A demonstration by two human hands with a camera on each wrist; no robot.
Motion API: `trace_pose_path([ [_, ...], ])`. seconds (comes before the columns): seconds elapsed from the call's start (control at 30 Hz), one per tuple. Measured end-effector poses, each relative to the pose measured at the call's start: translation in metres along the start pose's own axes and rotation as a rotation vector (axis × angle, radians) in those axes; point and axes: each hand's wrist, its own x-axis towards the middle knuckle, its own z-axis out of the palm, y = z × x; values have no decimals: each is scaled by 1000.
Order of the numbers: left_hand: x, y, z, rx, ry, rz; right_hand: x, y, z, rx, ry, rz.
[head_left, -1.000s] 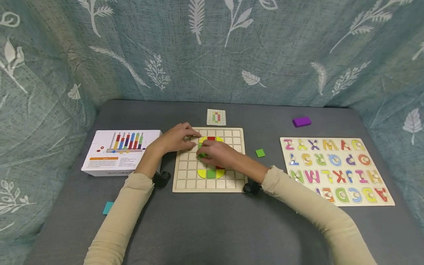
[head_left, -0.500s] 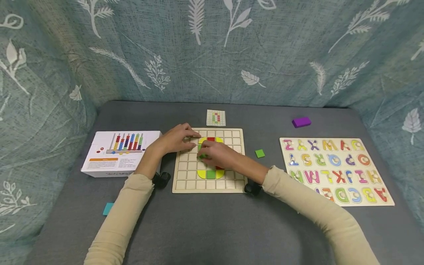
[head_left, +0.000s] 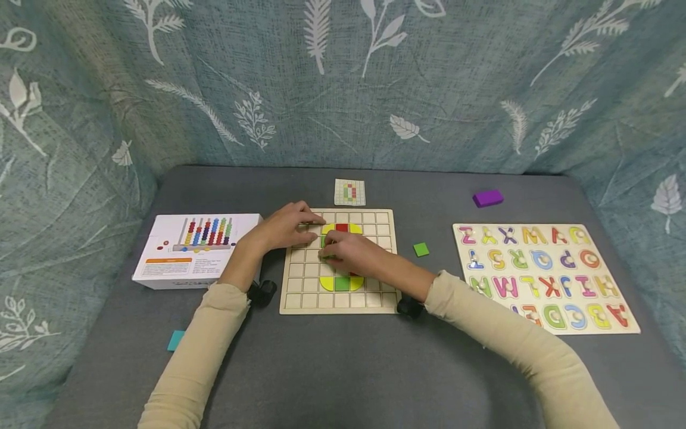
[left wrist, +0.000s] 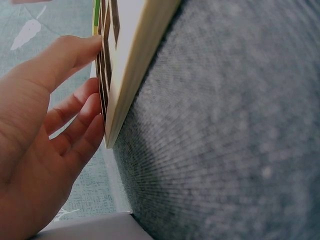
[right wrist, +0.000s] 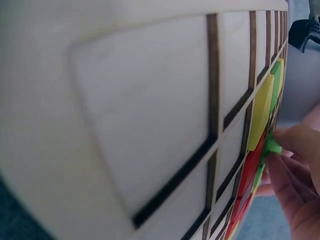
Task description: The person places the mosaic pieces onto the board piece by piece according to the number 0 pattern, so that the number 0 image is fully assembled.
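A square wooden grid board point(head_left: 302, 298) lies in the middle of the table. Yellow corner pieces point(head_left: 328, 283), a red tile point(head_left: 342, 227) and a green tile point(head_left: 341, 283) form a rounded outline on it. My left hand point(head_left: 286, 227) rests its fingertips on the board's upper left part; the left wrist view shows the thumb and fingers touching the grid face. Over the outline's left side, my right hand point(head_left: 356, 253) pinches a small green tile point(right wrist: 271, 144) between thumb and fingers, right at the board's surface. That hand covers the outline's centre in the head view.
A small pattern card point(head_left: 349, 192) lies behind the board. To the left stands a white abacus box point(head_left: 198, 250), with a teal piece point(head_left: 175, 340) nearer me. At right are a loose green tile point(head_left: 421, 249), a purple block point(head_left: 488, 198) and an alphabet puzzle board point(head_left: 546, 277).
My right fingers have shifted slightly over the same spot, and less green shows between them in the head view. The left hand stays in place on the board.
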Motion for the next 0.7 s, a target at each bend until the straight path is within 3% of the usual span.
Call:
trace_pose_path([
  [0.43,0,0,1,-6,0,5,-5,-1,-5,-63,-27,-34],
  [0.7,0,0,-2,-2,-6,-6,-42,-5,-24,-100,36,41],
])
